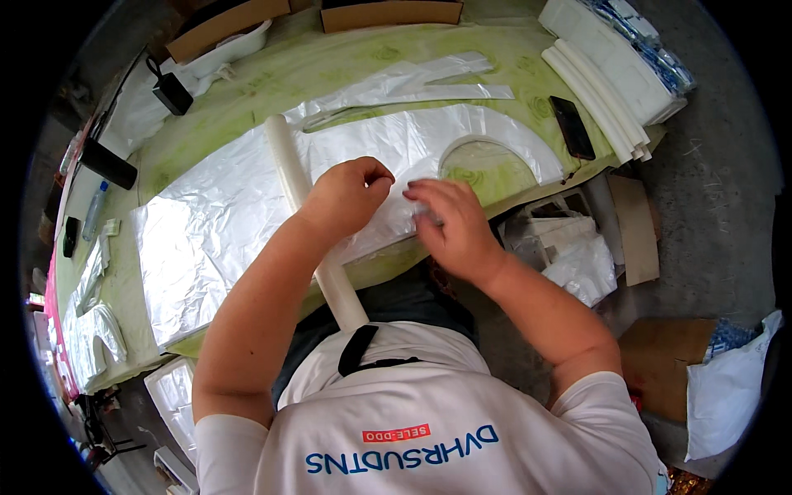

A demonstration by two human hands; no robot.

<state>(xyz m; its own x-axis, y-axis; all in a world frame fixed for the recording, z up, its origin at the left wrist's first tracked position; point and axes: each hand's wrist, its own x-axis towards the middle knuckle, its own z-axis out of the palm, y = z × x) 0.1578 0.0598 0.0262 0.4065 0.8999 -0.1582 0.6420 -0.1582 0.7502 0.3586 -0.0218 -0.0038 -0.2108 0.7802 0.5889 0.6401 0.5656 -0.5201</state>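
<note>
A thin, shiny white plastic sheet (210, 223) lies spread over the table, with a rounded cut-out near its right end. Across it rests a long whitish tube (288, 161), its near end reaching my waist. My left hand (351, 196) is just right of the tube above the sheet, fingers curled in and pinched; whatever they hold, if anything, is hidden. Close by on the right, my right hand (455, 224) hovers over the sheet's near edge beside the cut-out, its thumb and fingers apart. Narrow plastic strips (396, 89) extend behind the sheet.
The table has a green patterned cover (355, 54). A phone (572, 128), white rolls (596, 103) and stacked white packs (615, 62) lie at right. A black speaker-like box (171, 92), black cylinder (108, 163) and bottle (95, 210) are at left. Cardboard boxes (392, 15) stand behind.
</note>
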